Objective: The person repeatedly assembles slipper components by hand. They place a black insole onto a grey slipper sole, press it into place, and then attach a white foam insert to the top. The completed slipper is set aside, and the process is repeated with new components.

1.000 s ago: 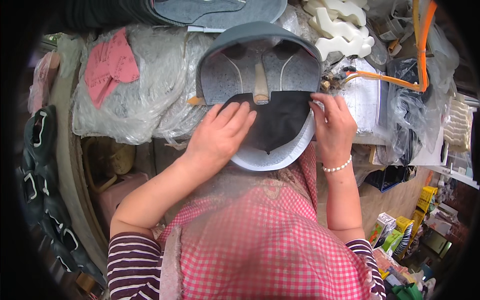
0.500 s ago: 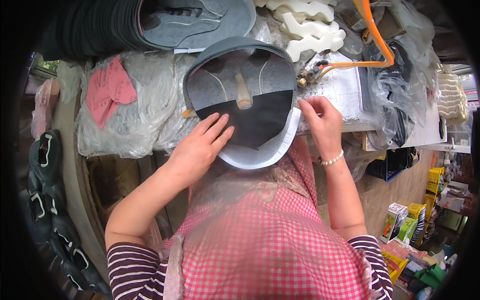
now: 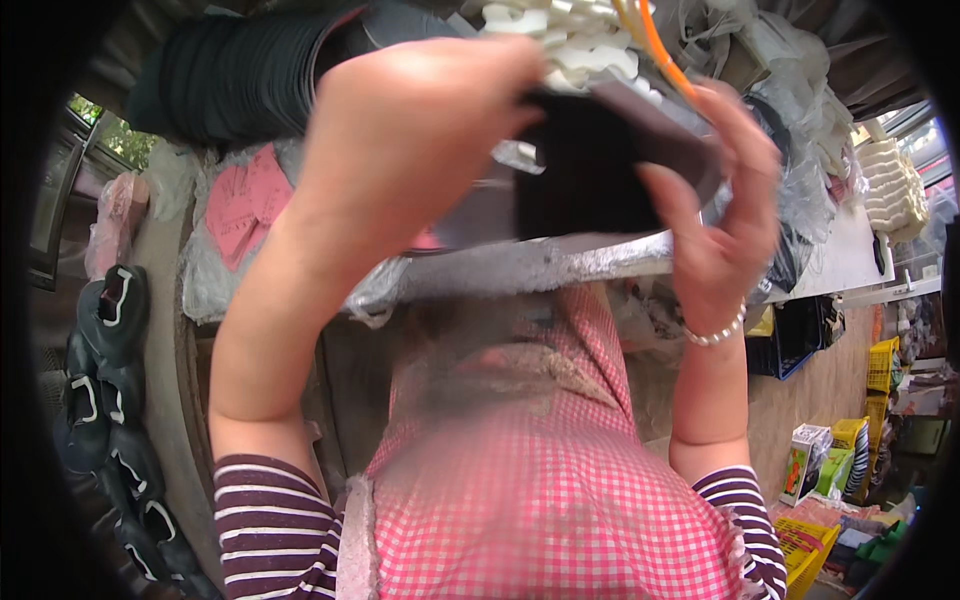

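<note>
A dark shoe upper (image 3: 590, 165) with a black lining is raised above the bench, blurred by motion. My right hand (image 3: 725, 215) grips its right end, thumb in front and fingers curled around the far side. My left hand (image 3: 430, 100) is lifted high over the bench; its fingers are smeared but look curled in at the upper's left edge. Much of the upper's shape is lost in the blur. Left of my left forearm lie pink printed pieces (image 3: 243, 205) on clear plastic film.
A long stack of dark shoe uppers (image 3: 235, 80) lies at the back left. White foam shapes (image 3: 575, 45) and an orange hose (image 3: 662, 45) are at the back. Dark shoes (image 3: 105, 400) hang in a chain at far left. A yellow crate (image 3: 800, 560) stands low at right.
The upper has been lifted from the bench edge and turned. My left hand has risen from its lining to its left edge; my right hand has moved up and right, taking its right end.
</note>
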Motion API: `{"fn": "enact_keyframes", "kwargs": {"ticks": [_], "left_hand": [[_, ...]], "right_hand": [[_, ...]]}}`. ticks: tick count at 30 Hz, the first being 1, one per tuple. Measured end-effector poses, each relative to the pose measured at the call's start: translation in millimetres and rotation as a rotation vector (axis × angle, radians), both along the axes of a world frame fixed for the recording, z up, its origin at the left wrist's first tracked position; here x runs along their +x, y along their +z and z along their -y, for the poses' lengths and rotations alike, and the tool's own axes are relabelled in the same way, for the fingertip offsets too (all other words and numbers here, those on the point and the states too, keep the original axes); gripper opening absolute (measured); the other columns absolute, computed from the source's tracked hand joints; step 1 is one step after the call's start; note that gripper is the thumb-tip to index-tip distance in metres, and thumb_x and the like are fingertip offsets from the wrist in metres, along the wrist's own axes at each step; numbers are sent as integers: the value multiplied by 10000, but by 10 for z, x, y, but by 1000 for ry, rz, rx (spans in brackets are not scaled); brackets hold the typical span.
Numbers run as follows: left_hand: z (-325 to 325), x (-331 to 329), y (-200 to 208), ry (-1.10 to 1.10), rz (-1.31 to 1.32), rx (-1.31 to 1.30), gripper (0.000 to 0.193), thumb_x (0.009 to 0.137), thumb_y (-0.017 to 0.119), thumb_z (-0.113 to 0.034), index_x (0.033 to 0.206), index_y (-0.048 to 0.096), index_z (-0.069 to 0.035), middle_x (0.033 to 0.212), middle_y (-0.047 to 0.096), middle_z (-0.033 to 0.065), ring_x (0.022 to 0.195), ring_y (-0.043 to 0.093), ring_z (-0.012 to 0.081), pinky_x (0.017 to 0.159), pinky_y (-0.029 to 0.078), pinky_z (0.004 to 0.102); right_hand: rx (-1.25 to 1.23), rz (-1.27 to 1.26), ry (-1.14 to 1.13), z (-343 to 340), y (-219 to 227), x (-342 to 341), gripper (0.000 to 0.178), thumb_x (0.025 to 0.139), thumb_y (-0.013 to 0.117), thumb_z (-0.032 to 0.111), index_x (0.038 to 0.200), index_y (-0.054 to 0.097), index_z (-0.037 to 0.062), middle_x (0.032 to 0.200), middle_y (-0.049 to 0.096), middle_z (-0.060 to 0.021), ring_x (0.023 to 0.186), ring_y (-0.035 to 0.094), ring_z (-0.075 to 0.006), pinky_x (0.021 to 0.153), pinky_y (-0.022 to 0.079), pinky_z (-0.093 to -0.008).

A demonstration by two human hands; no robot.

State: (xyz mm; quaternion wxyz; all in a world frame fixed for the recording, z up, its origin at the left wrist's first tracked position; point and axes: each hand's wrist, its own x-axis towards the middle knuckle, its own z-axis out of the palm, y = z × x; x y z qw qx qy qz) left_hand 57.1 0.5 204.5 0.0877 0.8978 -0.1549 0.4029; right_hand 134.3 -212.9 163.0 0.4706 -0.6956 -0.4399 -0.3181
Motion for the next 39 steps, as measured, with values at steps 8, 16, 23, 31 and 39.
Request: {"fn": "enact_keyframes", "kwargs": {"ticks": [8, 16, 23, 31, 39], "left_hand": [[-332, -327, -1220, -38, -376, -1118, 366, 787, 705, -108, 1101, 561, 12, 891, 612, 38, 774, 557, 114, 698, 465, 259], [-433, -605, -1350, 179, -186, -1158, 300, 890, 620, -69, 1173, 596, 27, 1139, 613, 79, 1046, 557, 161, 945, 403, 269], [-352, -494, -1600, 246, -253, -1099, 318, 895, 602, -58, 1194, 551, 40, 1163, 576, 94, 1082, 510, 209, 974, 366, 292], [-356, -325, -1601, 117, -148, -932, 270, 856, 623, -51, 1102, 573, 50, 994, 629, 111, 890, 585, 213, 805, 460, 308], [-334, -373, -1504, 184, 130, -930, 292, 847, 629, -39, 1114, 566, 61, 977, 645, 120, 908, 617, 236, 823, 473, 320]], "right_hand": [[-131, -703, 284, -96, -931, 193, 646, 853, 654, 315, 1389, 403, 58, 1305, 494, -143, 1209, 465, -233, 1047, 322, -351], [340, -1262, -15, 338, -1269, 854, 361, 881, 646, 196, 1171, 571, -8, 1079, 612, -65, 987, 567, -121, 927, 423, -307], [300, -1325, 184, 166, -1422, 1184, 292, 829, 692, 119, 1065, 582, -12, 994, 641, -65, 934, 579, -136, 849, 441, -291], [232, -1220, 402, 385, -1496, 1001, 472, 825, 663, 27, 1259, 481, -4, 1038, 618, -84, 922, 616, -163, 862, 491, -306], [382, -1158, 433, 508, -897, 659, 497, 836, 684, 143, 1260, 455, 22, 1135, 593, -104, 1033, 621, -213, 901, 512, -352]]}}
